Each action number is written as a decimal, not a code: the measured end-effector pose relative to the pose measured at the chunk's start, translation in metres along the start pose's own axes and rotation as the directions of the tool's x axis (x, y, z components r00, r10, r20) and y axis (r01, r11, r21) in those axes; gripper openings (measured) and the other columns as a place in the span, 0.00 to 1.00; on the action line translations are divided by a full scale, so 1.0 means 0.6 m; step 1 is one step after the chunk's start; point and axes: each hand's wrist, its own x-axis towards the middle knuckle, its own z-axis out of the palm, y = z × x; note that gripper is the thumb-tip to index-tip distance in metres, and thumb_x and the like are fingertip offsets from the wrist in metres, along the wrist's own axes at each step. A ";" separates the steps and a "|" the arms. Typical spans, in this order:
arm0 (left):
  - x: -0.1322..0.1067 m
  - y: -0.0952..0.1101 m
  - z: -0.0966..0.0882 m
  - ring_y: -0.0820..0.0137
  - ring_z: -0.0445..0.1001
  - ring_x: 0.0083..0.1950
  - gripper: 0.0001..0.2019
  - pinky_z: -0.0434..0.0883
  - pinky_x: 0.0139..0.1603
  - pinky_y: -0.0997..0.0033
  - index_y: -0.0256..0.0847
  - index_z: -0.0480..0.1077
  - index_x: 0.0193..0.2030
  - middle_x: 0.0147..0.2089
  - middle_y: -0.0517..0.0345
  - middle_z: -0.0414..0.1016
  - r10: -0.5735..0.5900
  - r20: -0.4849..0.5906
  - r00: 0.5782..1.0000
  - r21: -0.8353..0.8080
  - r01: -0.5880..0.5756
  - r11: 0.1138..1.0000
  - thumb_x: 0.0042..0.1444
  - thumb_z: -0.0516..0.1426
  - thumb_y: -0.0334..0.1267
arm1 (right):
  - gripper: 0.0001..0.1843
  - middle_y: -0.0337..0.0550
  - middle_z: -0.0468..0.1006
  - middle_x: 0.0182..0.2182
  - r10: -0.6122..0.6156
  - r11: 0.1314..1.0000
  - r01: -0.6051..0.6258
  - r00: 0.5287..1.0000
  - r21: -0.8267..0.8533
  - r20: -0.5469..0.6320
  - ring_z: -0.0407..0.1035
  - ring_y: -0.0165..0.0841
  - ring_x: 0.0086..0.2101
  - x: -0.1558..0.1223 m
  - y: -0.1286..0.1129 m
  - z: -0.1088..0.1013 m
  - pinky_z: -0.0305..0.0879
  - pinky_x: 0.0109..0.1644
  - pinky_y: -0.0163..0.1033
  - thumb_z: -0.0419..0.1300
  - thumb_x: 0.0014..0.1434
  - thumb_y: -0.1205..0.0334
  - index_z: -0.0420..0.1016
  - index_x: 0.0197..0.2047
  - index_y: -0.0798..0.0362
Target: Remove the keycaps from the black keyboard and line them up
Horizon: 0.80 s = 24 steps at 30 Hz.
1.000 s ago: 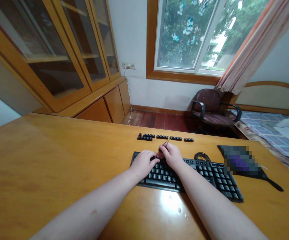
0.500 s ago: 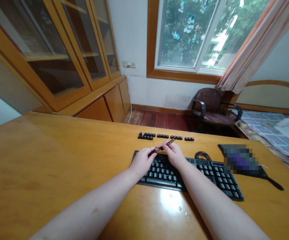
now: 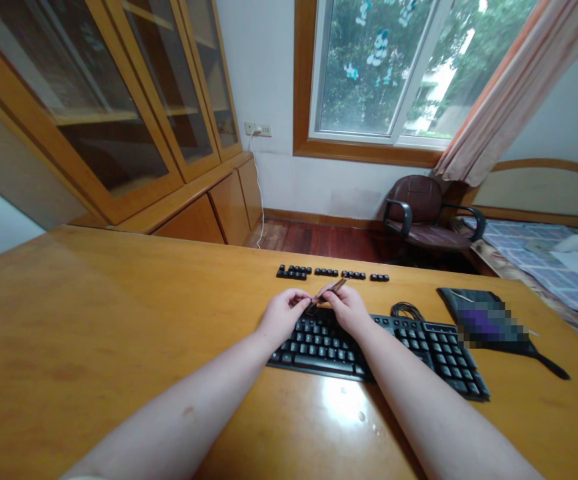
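Slim brown stick-shaped tool (image 3: 329,292) pinched between both hands above a black computer keyboard (image 3: 419,347).
The right hand (image 3: 349,309) has its fingers closed around the tool's middle, and the far end slants up to the right. The left hand (image 3: 281,315) nips the near end with its fingers. Both hover over the keyboard's upper left rows on the glossy wooden worktop (image 3: 119,320). A row of loose black keycaps (image 3: 331,273) lies beyond, and a coiled black cable (image 3: 405,311) lies just behind the keyboard.
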 end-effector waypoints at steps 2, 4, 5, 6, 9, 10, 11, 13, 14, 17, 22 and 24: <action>-0.001 0.000 0.000 0.67 0.74 0.38 0.07 0.69 0.43 0.68 0.37 0.71 0.35 0.35 0.55 0.76 0.001 0.012 1.000 -0.028 -0.001 1.000 0.52 0.56 0.38 | 0.13 0.43 0.77 0.30 0.030 1.000 -0.030 1.000 0.004 -0.008 0.72 0.33 0.34 0.000 0.001 0.000 0.67 0.42 0.39 0.52 0.58 0.56 0.74 0.31 0.54; -0.002 0.002 0.001 0.68 0.74 0.39 0.08 0.69 0.43 0.68 0.37 0.70 0.36 0.36 0.55 0.76 -0.002 0.025 1.000 -0.078 0.004 0.997 0.52 0.56 0.38 | 0.13 0.43 0.78 0.30 0.050 0.999 -0.050 0.998 0.005 -0.025 0.72 0.33 0.34 0.001 -0.001 0.001 0.68 0.42 0.39 0.52 0.58 0.56 0.74 0.31 0.54; -0.003 0.003 0.002 0.68 0.74 0.39 0.08 0.69 0.44 0.68 0.37 0.69 0.37 0.37 0.55 0.76 -0.009 0.030 1.000 -0.106 0.012 0.994 0.51 0.56 0.38 | 0.13 0.42 0.78 0.30 0.051 0.999 -0.051 0.998 0.000 -0.028 0.72 0.33 0.34 0.001 -0.002 0.001 0.68 0.42 0.39 0.52 0.58 0.56 0.74 0.31 0.54; -0.003 0.004 0.002 0.68 0.74 0.39 0.08 0.69 0.43 0.68 0.37 0.69 0.37 0.37 0.55 0.76 -0.019 0.033 0.999 -0.130 0.023 0.991 0.51 0.57 0.38 | 0.13 0.42 0.78 0.30 0.047 0.999 -0.047 0.999 -0.009 -0.024 0.72 0.33 0.34 0.001 -0.003 0.000 0.68 0.42 0.39 0.52 0.58 0.56 0.74 0.31 0.54; -0.001 0.005 0.002 0.69 0.74 0.37 0.08 0.70 0.43 0.68 0.37 0.68 0.35 0.35 0.56 0.75 -0.051 0.030 0.998 -0.183 0.056 0.982 0.49 0.58 0.37 | 0.13 0.43 0.78 0.30 0.013 0.999 -0.013 1.000 -0.049 0.009 0.72 0.33 0.34 0.001 -0.005 0.000 0.68 0.42 0.39 0.53 0.58 0.57 0.74 0.31 0.54; 0.001 0.004 0.001 0.69 0.74 0.37 0.08 0.70 0.43 0.67 0.37 0.68 0.35 0.35 0.56 0.75 -0.059 0.025 0.998 -0.200 0.063 0.978 0.48 0.59 0.37 | 0.13 0.43 0.78 0.30 0.002 0.999 -0.001 1.000 -0.052 0.018 0.72 0.33 0.34 0.000 -0.006 0.000 0.68 0.43 0.40 0.53 0.58 0.56 0.74 0.32 0.54; 0.002 0.003 0.001 0.69 0.74 0.38 0.08 0.70 0.43 0.67 0.37 0.67 0.34 0.34 0.56 0.75 -0.066 0.015 0.998 -0.216 0.067 0.974 0.48 0.58 0.37 | 0.13 0.43 0.78 0.31 -0.008 0.999 0.009 1.000 -0.044 0.022 0.72 0.34 0.35 -0.001 -0.005 0.001 0.68 0.44 0.41 0.52 0.58 0.56 0.75 0.32 0.54; 0.006 -0.001 0.000 0.68 0.74 0.38 0.07 0.70 0.45 0.66 0.37 0.67 0.33 0.34 0.56 0.75 -0.077 -0.011 0.997 -0.233 0.073 0.970 0.49 0.58 0.37 | 0.14 0.44 0.78 0.31 -0.025 1.000 0.025 1.000 -0.009 0.007 0.72 0.35 0.36 -0.003 -0.005 0.002 0.68 0.45 0.43 0.52 0.59 0.55 0.75 0.32 0.54; 0.007 -0.003 -0.001 0.68 0.74 0.38 0.06 0.69 0.45 0.66 0.37 0.68 0.33 0.33 0.56 0.75 -0.082 -0.026 0.996 -0.230 0.074 0.970 0.49 0.58 0.37 | 0.15 0.45 0.78 0.31 -0.032 0.999 0.032 0.999 0.007 -0.014 0.72 0.36 0.36 -0.003 -0.005 0.003 0.68 0.45 0.44 0.52 0.59 0.54 0.74 0.32 0.54; 0.008 -0.007 -0.002 0.68 0.74 0.37 0.07 0.70 0.45 0.66 0.36 0.69 0.34 0.32 0.56 0.74 -0.085 -0.047 0.995 -0.200 0.074 0.977 0.49 0.58 0.36 | 0.15 0.45 0.77 0.31 -0.043 0.999 0.045 0.987 0.014 -0.154 0.72 0.34 0.34 -0.005 -0.007 0.003 0.69 0.43 0.43 0.50 0.61 0.54 0.73 0.36 0.54; 0.006 -0.006 0.000 0.69 0.75 0.39 0.08 0.70 0.47 0.66 0.36 0.70 0.37 0.35 0.54 0.75 -0.084 -0.031 0.996 -0.201 0.076 0.977 0.50 0.57 0.35 | 0.13 0.44 0.74 0.35 -0.197 0.944 0.131 0.960 -0.302 -0.199 0.70 0.32 0.36 -0.002 -0.012 -0.003 0.67 0.44 0.42 0.49 0.61 0.60 0.73 0.43 0.51; 0.006 -0.006 0.000 0.68 0.75 0.40 0.09 0.70 0.48 0.65 0.36 0.70 0.39 0.37 0.54 0.76 -0.080 -0.027 0.996 -0.238 0.071 0.969 0.49 0.58 0.34 | 0.11 0.45 0.74 0.37 -0.252 0.889 0.213 0.967 -0.406 -0.043 0.69 0.33 0.39 -0.002 -0.011 -0.004 0.66 0.45 0.41 0.54 0.59 0.61 0.74 0.42 0.49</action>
